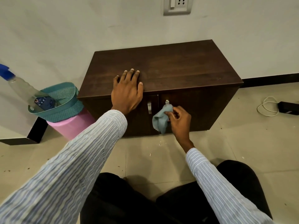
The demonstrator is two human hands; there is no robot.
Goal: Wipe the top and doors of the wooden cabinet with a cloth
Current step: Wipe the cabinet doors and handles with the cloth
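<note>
A low dark wooden cabinet stands against the wall, with two doors and metal handles at the middle. My left hand lies flat, fingers spread, on the front edge of the cabinet top. My right hand holds a light blue cloth against the right door, just below its handle. The left door's handle is beside the cloth. Both doors look closed.
A teal basket with a spray bottle in it sits on a pink bin left of the cabinet. A black adapter with a white cable lies on the tiled floor at right. My knees are at the bottom.
</note>
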